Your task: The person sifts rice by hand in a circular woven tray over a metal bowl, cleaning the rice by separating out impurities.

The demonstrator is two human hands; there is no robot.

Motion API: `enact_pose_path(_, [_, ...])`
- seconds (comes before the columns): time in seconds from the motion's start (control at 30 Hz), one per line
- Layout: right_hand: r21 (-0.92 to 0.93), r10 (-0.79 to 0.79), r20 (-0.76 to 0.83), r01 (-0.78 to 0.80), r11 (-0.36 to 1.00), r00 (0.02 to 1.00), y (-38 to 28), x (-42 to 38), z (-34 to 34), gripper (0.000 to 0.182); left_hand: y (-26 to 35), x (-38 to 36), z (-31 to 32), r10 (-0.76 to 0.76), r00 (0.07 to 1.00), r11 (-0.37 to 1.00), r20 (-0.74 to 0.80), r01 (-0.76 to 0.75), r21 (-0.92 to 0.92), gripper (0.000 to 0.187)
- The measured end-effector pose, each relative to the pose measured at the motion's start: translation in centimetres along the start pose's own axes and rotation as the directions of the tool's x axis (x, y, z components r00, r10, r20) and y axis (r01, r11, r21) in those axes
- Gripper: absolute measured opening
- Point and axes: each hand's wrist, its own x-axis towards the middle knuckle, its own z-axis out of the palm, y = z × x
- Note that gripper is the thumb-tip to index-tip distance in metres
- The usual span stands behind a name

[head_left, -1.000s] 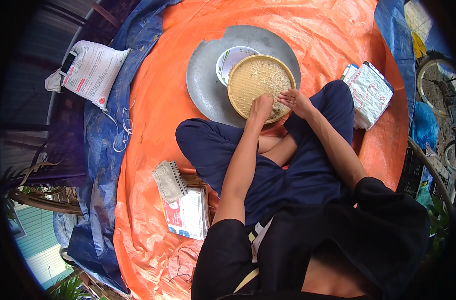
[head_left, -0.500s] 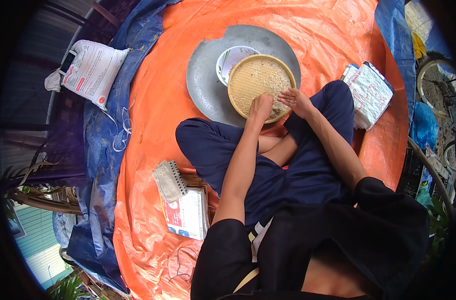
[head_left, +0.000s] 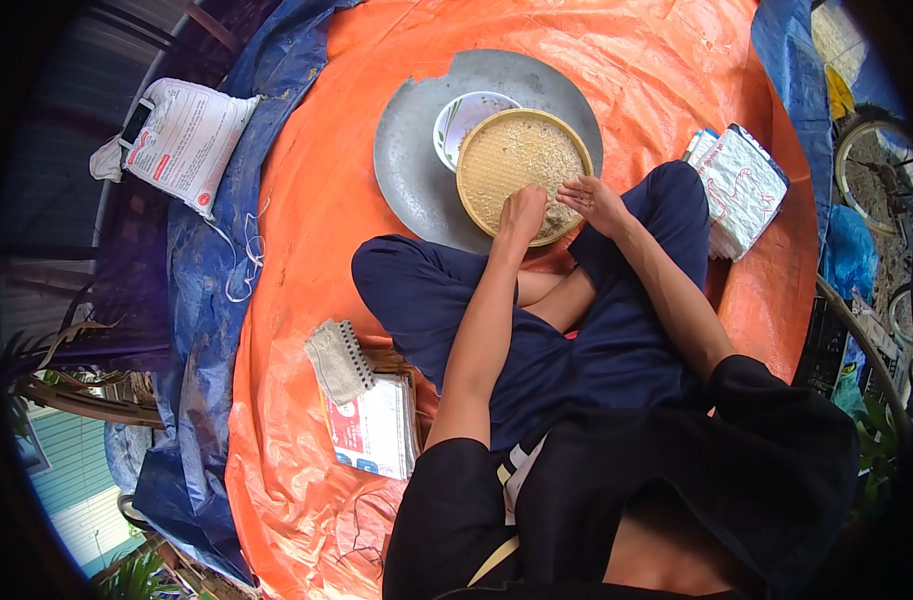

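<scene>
Far left, a printed sack point(head_left: 188, 140) lies on the blue tarp point(head_left: 208, 300); nearer me, folded sacks point(head_left: 371, 425) sit on the orange tarp point(head_left: 306, 250). From my feed, almost nothing has shifted over the last second. My left hand point(head_left: 523, 214) stays curled at the near rim of the woven tray point(head_left: 521, 172) of grain, which rests on the grey metal pan point(head_left: 416, 170) beside a white bowl point(head_left: 466, 117). I think its fingers pinch grain, but I cannot tell. My right hand point(head_left: 594, 203) stays loosely spread, fingertips in the grain. So the picking-through continues in place.
</scene>
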Motion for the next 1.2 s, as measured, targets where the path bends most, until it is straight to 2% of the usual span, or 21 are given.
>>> enact_pose_path(1.2, [-0.011,-0.025,0.0,0.025,1.0,1.0,-0.36,-0.52,0.41,0.04,0.15,-0.04,-0.11,-0.004,1.0,1.0,0.016,0.004,0.013,0.014])
